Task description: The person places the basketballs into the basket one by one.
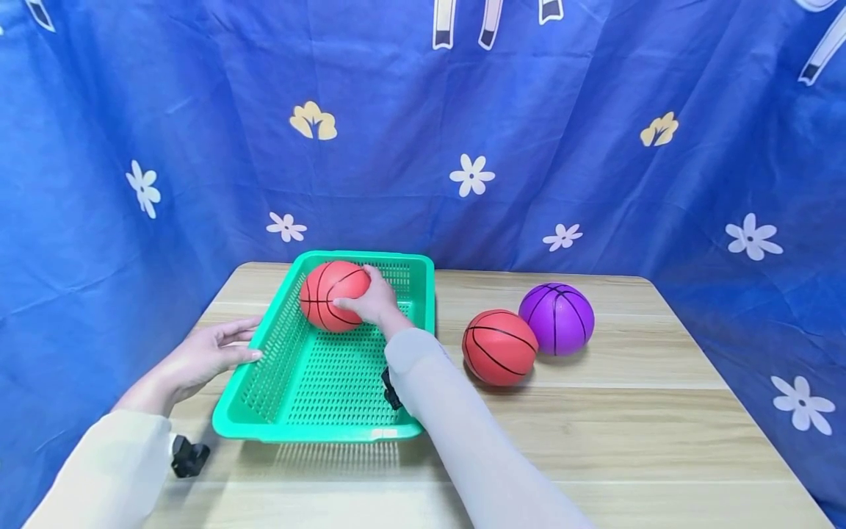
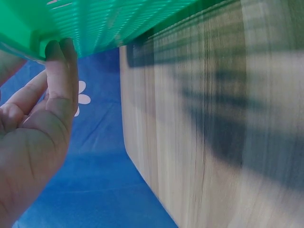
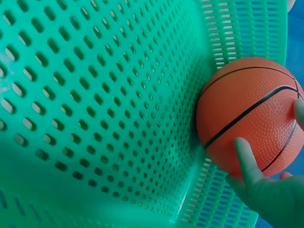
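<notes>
A green plastic basket (image 1: 330, 367) with slotted walls stands on the left part of the table. My right hand (image 1: 375, 297) reaches into it and grips an orange basketball (image 1: 324, 283) near its far left corner. In the right wrist view, the thumb and fingers press on the pebbled surface of the orange basketball (image 3: 251, 109). Against the outside of the basket's left wall rests my left hand (image 1: 208, 358), its fingers mostly straight. The left wrist view shows its fingertips (image 2: 59, 52) touching the basket (image 2: 102, 28).
To the right of the basket, a second orange basketball (image 1: 500, 347) lies close by a purple basketball (image 1: 557, 319) on the wooden table (image 1: 634, 441). A blue curtain (image 1: 396, 147) with white flowers hangs behind the table and along both sides.
</notes>
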Action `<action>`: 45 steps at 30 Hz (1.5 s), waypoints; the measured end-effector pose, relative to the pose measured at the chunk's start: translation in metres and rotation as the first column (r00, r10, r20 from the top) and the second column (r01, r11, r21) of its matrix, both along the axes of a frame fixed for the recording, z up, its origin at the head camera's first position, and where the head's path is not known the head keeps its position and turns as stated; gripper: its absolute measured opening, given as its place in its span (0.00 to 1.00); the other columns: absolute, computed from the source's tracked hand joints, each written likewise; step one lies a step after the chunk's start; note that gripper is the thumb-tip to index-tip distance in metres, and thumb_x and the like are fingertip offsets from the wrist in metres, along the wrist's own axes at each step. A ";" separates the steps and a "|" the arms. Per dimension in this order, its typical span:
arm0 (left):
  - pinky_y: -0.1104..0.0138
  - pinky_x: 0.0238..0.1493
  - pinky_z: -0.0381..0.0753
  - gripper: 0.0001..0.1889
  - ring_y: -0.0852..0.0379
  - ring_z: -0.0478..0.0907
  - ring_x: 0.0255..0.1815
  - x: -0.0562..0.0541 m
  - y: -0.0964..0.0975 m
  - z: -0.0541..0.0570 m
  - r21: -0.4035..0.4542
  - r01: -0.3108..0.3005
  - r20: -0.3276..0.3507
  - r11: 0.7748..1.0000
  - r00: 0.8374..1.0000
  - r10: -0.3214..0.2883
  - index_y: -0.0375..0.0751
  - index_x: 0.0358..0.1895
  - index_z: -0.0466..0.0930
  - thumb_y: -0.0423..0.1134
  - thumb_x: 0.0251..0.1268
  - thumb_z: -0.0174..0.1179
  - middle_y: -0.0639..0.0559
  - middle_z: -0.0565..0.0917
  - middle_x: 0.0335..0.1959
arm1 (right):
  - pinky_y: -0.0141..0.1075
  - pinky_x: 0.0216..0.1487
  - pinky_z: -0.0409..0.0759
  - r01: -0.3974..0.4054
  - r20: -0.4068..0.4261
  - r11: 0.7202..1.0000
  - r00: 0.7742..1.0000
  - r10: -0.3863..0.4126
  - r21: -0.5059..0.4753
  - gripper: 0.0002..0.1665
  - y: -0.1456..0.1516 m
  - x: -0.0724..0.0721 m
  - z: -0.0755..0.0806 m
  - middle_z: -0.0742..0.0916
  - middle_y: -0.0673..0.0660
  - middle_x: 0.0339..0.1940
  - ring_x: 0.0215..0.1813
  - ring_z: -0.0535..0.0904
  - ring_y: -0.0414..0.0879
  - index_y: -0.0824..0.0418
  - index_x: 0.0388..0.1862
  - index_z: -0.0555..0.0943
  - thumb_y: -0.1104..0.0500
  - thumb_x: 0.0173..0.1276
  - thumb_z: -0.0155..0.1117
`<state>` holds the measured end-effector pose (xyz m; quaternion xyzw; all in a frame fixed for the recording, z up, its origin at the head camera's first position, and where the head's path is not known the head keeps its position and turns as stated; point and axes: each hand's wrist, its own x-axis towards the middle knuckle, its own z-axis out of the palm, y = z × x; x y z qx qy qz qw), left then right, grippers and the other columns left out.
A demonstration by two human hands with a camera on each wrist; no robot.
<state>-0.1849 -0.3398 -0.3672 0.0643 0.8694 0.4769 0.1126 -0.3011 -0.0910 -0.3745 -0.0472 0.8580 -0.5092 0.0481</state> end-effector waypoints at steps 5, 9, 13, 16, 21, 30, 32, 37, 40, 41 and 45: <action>0.65 0.51 0.76 0.41 0.45 0.67 0.62 0.000 0.002 0.001 -0.006 0.004 0.002 1.000 1.000 -0.004 0.29 0.74 0.48 0.43 0.67 0.60 0.29 0.60 0.68 | 0.47 0.50 0.78 -0.002 0.008 1.000 1.000 0.002 0.009 0.50 0.002 0.001 0.000 0.75 0.55 0.63 0.61 0.71 0.53 0.47 0.73 0.62 0.49 0.53 0.77; 0.61 0.53 0.75 0.41 0.34 0.60 0.65 -0.001 0.003 0.001 -0.011 0.009 0.009 1.000 1.000 -0.009 0.29 0.74 0.47 0.43 0.67 0.59 0.29 0.59 0.69 | 0.47 0.50 0.78 -0.017 0.024 1.000 1.000 0.017 -0.020 0.52 0.005 0.002 0.002 0.74 0.55 0.64 0.62 0.70 0.53 0.47 0.74 0.61 0.49 0.52 0.77; 0.62 0.52 0.75 0.41 0.34 0.61 0.65 -0.001 0.002 0.000 -0.019 0.012 0.009 1.000 1.000 -0.011 0.29 0.74 0.47 0.43 0.68 0.59 0.29 0.59 0.69 | 0.47 0.54 0.76 -0.046 0.032 0.997 0.998 0.048 -0.067 0.53 0.010 0.001 0.013 0.71 0.53 0.68 0.65 0.68 0.52 0.47 0.75 0.59 0.48 0.54 0.76; 0.66 0.50 0.76 0.40 0.35 0.62 0.64 -0.001 0.000 0.000 -0.034 0.012 0.001 0.999 1.000 -0.012 0.30 0.74 0.48 0.44 0.68 0.59 0.30 0.60 0.69 | 0.49 0.56 0.74 -0.082 0.015 0.993 0.996 0.084 -0.079 0.51 0.015 0.001 0.027 0.69 0.53 0.70 0.67 0.65 0.51 0.47 0.75 0.58 0.48 0.56 0.74; 0.69 0.48 0.76 0.40 0.38 0.64 0.63 -0.001 -0.003 0.001 -0.050 0.011 -0.012 0.999 1.000 -0.012 0.29 0.73 0.49 0.44 0.68 0.59 0.29 0.61 0.68 | 0.49 0.58 0.72 -0.168 -0.027 0.982 0.986 0.166 -0.090 0.51 0.030 -0.001 0.049 0.66 0.52 0.72 0.69 0.63 0.51 0.47 0.75 0.56 0.45 0.58 0.72; 0.67 0.48 0.77 0.40 0.40 0.68 0.61 -0.002 0.000 -0.002 -0.018 0.011 -0.006 1.000 1.000 -0.011 0.27 0.73 0.48 0.42 0.68 0.59 0.27 0.62 0.66 | 0.45 0.56 0.74 -0.357 -0.096 0.934 0.931 0.353 -0.027 0.50 0.071 0.001 0.070 0.68 0.56 0.70 0.66 0.68 0.51 0.45 0.76 0.56 0.44 0.59 0.70; 0.66 0.49 0.77 0.40 0.39 0.68 0.60 -0.001 0.000 -0.002 -0.013 0.011 -0.005 1.000 1.000 -0.011 0.27 0.73 0.47 0.42 0.68 0.59 0.27 0.62 0.66 | 0.44 0.55 0.75 -0.391 -0.113 0.920 0.915 0.388 -0.002 0.48 0.082 0.002 0.071 0.69 0.57 0.69 0.63 0.71 0.51 0.45 0.75 0.57 0.44 0.60 0.69; 0.63 0.49 0.77 0.40 0.36 0.66 0.62 -0.001 0.001 -0.003 -0.013 0.010 -0.006 1.000 1.000 -0.010 0.28 0.73 0.47 0.43 0.68 0.59 0.28 0.63 0.66 | 0.43 0.55 0.76 -0.452 -0.174 0.890 0.873 0.456 0.062 0.43 0.113 -0.001 0.069 0.72 0.58 0.67 0.61 0.74 0.50 0.42 0.73 0.60 0.45 0.62 0.68; 0.63 0.48 0.77 0.40 0.35 0.66 0.61 -0.001 0.001 -0.002 -0.018 0.005 -0.007 1.000 1.000 -0.005 0.28 0.73 0.48 0.43 0.68 0.59 0.28 0.63 0.66 | 0.42 0.55 0.76 -0.474 -0.232 0.876 0.846 0.481 0.089 0.40 0.133 -0.005 0.067 0.74 0.57 0.65 0.59 0.75 0.50 0.43 0.72 0.63 0.46 0.63 0.67; 0.63 0.48 0.77 0.40 0.35 0.66 0.61 -0.001 0.001 -0.002 -0.017 0.005 -0.007 1.000 1.000 -0.005 0.28 0.73 0.47 0.43 0.68 0.59 0.28 0.63 0.66 | 0.42 0.56 0.75 -0.478 -0.253 0.872 0.836 0.487 0.102 0.39 0.140 -0.006 0.065 0.75 0.56 0.64 0.59 0.76 0.49 0.44 0.72 0.64 0.47 0.63 0.67; 0.63 0.49 0.78 0.40 0.34 0.65 0.62 0.000 0.001 -0.001 -0.013 0.006 -0.011 1.000 1.000 -0.006 0.27 0.73 0.48 0.42 0.68 0.59 0.27 0.63 0.66 | 0.41 0.56 0.75 -0.475 -0.316 0.867 0.808 0.497 0.149 0.35 0.168 -0.007 0.063 0.77 0.56 0.62 0.58 0.77 0.48 0.48 0.70 0.68 0.50 0.65 0.66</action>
